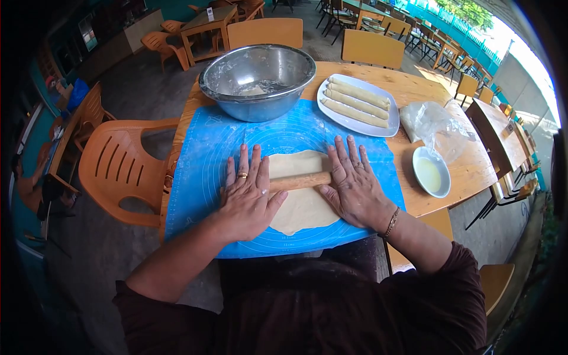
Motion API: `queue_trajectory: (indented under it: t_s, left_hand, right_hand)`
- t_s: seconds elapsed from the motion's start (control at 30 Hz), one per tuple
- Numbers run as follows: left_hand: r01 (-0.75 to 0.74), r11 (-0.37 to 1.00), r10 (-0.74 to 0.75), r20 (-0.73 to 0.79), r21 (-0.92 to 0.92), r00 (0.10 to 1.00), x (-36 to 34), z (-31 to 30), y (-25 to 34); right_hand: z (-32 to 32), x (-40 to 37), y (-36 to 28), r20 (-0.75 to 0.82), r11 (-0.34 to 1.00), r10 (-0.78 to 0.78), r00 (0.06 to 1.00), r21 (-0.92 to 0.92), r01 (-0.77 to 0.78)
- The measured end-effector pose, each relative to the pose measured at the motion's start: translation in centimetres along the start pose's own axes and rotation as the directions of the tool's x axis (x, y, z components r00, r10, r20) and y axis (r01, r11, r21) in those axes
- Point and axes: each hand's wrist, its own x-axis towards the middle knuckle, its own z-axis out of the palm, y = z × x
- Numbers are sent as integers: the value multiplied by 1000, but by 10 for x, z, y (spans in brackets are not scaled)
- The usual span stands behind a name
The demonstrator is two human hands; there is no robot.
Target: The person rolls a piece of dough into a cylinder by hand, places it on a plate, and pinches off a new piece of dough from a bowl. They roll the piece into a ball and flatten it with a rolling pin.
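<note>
A flat sheet of dough [302, 213] lies on a blue silicone mat [195, 177] marked with rings and lines. Across its middle rests a wooden rolling pin [300, 182]. My left hand [248, 192] is flat over the pin's left end, fingers stretched forward, a ring on one finger. Over the right end lies my right hand [358, 186], palm down with fingers extended. Both ends of the pin are hidden beneath the hands. Neither hand wraps round it.
A steel mixing bowl [257, 109] with floury residue stands at the mat's far left. Beyond the mat's right side are a white plate [355, 125] with several dough rolls, a plastic bag [435, 127] and a small bowl [431, 171] of pale yellow liquid. An orange chair [115, 171] adjoins the table's left.
</note>
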Motion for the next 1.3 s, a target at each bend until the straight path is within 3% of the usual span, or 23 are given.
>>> queue_trajectory:
  t_s: [0.13,0.2,0.23,0.33,0.47,0.53,0.57,0.63,0.73,0.87,0.93,0.97,1.03,1.07,1.1,1.17,1.2,1.27,1.3]
  left_hand:
    - [107,993,-105,-45,42,993,28,-2,-4]
    - [282,959,-281,-48,33,959,53,-2,-14]
    - [280,959,-278,-56,35,959,63,-2,-18]
    - [489,870,-488,-39,58,872,84,-7,-29]
    - [537,839,-530,-98,88,843,88,-2,-39]
    - [397,916,-375,-227,62,899,73,-2,-31]
    - [399,915,-377,-230,59,897,63,0,-27]
    - [219,976,-212,-190,15,959,41,5,-20]
    - [146,989,-147,-107,-18,983,18,1,-13]
    - [235,972,-231,-144,4,962,43,8,-24]
    - [333,941,-334,-302,-56,893,66,13,-39]
    - [331,942,-331,-307,-53,892,74,11,-44]
    - [374,904,-428,-436,-207,792,85,8,-56]
    - [306,937,-342,-622,-168,705,87,20,-70]
    - [307,937,-340,-624,-166,703,78,14,-70]
    - [8,993,-66,-510,-116,858,51,-3,-62]
    - [9,993,-67,-504,-117,861,38,-5,-59]
    - [-207,972,235,-421,111,876,18,-4,-58]
    - [-199,974,224,-418,104,880,17,0,-61]
  right_hand:
    - [6,33,5,36,995,96,995,-41,-94]
    - [21,62,16,-8,984,145,989,-99,-145]
    - [28,75,20,-16,984,146,989,-102,-146]
    - [36,107,25,-52,958,193,980,-208,-199]
    - [35,112,23,-6,943,227,974,-249,-222]
    - [36,101,23,-21,970,181,983,-163,-182]
    - [34,90,21,-23,970,178,984,-165,-179]
    - [25,63,15,-13,994,100,995,-31,-101]
    - [21,33,8,-119,999,-5,993,-54,-2]
    - [25,59,11,-75,993,58,995,-94,-65]
    - [37,85,18,-106,982,115,988,-135,-129]
    - [39,96,20,-112,982,115,987,-136,-130]
    - [41,115,21,-165,971,141,976,-170,-169]
    - [42,120,20,-219,973,130,967,-159,-166]
    - [41,121,21,-223,974,128,966,-157,-166]
    - [40,117,23,-304,988,111,946,-68,-138]
    - [36,110,24,-300,988,115,947,-65,-140]
    - [17,91,24,-298,1000,2,955,22,5]
    - [10,84,23,-289,1000,-3,957,27,12]
